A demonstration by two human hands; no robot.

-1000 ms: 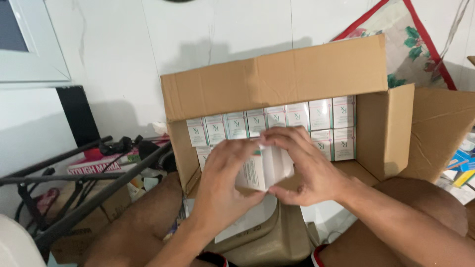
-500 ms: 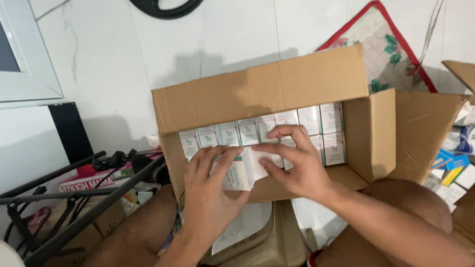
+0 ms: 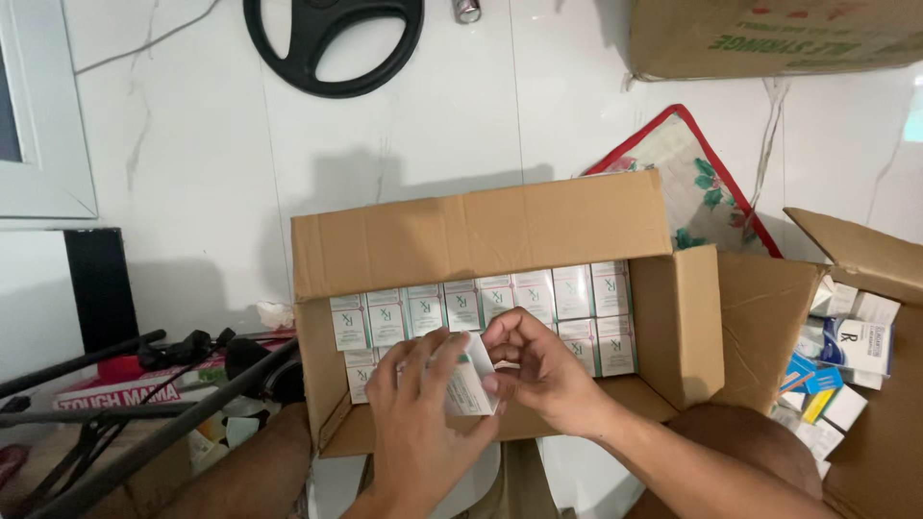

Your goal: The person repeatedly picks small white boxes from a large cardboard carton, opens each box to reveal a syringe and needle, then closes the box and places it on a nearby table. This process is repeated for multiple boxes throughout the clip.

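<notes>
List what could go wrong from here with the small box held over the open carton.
1. Both the left hand and right hand pinch one small white box above the rows of packed boxes; a slip might drop it crooked and knock them askew.
2. The carton rests near the person's knees; a leg shift could tip it.

Both hands at an open carton of small packs, frame centre.

The left hand (image 3: 423, 423) and right hand (image 3: 534, 370) grip one small white box (image 3: 471, 389) above the open cardboard box (image 3: 481, 235), which holds rows of white-and-green packs (image 3: 481, 303). A black steering wheel (image 3: 332, 43) lies upper left; a second carton (image 3: 870, 365) of mixed packs sits at right.
</notes>
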